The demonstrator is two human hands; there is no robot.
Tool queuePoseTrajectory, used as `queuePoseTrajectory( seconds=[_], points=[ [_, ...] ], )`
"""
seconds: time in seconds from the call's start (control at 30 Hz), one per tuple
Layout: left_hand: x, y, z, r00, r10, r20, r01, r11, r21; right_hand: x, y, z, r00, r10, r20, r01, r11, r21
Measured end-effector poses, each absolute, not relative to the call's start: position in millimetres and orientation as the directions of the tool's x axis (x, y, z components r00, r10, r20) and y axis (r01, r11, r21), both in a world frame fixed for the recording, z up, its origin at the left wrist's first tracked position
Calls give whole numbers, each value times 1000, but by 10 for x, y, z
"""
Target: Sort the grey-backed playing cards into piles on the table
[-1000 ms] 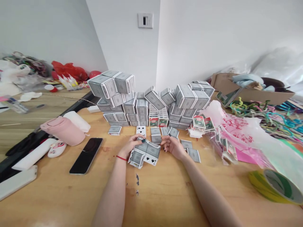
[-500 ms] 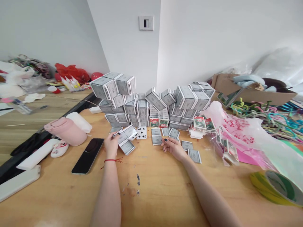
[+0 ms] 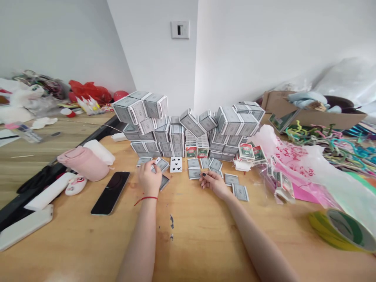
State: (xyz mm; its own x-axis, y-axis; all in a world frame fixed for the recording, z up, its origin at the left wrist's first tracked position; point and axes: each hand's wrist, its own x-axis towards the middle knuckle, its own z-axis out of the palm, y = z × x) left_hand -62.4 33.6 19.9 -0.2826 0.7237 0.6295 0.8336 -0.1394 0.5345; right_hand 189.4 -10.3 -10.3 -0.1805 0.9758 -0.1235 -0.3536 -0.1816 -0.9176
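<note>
My left hand [image 3: 149, 177] bends over a few grey-backed playing cards [image 3: 163, 164], its fingers closed on one edge of them and hiding part of what they grip. Another grey card [image 3: 164, 183] pokes out beside the palm. Just right of these lies a face-up spade card [image 3: 176, 165]. My right hand [image 3: 216, 184] rests on the table, fingers loosely curled and apart, with nothing seen in it. Near its fingertips are flat grey-backed cards [image 3: 194, 173], and more cards [image 3: 241, 192] lie to its right.
Behind the hands stands a wall of card blocks [image 3: 178, 135], with tilted blocks [image 3: 192, 123] on top. A phone [image 3: 111, 193] and a pink pouch [image 3: 85, 162] are at left. Card boxes [image 3: 246, 152], plastic bags [image 3: 293, 156] and a tape roll [image 3: 340, 229] occupy the right.
My left hand has moved right and turned over the cards, which now show less behind it. My right hand has stayed nearly still.
</note>
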Motion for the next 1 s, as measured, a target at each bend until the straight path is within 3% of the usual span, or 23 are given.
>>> queuePoseTrajectory(
  seconds=[0.13, 0.2, 0.3, 0.5, 0.67, 0.9, 1.0],
  points=[
    [-187, 230, 139, 85, 838, 538, 830, -358, 427, 1887, -107, -124, -163, 980, -117, -326, -166, -931],
    [-28, 201, 75, 169, 844, 509, 808, -415, 419, 1880, -113, -131, -151, 982, -118, -308, -160, -938],
    [62, 201, -15, 169, 870, 462, 813, -388, 433, 1871, -117, -139, -147, 983, -114, -290, -153, -945],
    [-19, 245, -28, 232, 867, 441, 856, -397, 330, 1867, -121, -146, -138, 984, -112, -251, -144, -957],
    [-6, 225, -5, 242, 857, 455, 836, -422, 351, 1863, -126, -158, -123, 989, -85, -230, -111, -967],
    [6, 197, -8, 55, 829, 557, 730, -414, 544, 1846, -152, -161, -86, 993, -80, -216, -97, -972],
    [30, 141, 31, 138, 802, 581, 605, -533, 591, 1841, -172, -122, -43, 996, -80, -305, -89, -948]
  ],
)
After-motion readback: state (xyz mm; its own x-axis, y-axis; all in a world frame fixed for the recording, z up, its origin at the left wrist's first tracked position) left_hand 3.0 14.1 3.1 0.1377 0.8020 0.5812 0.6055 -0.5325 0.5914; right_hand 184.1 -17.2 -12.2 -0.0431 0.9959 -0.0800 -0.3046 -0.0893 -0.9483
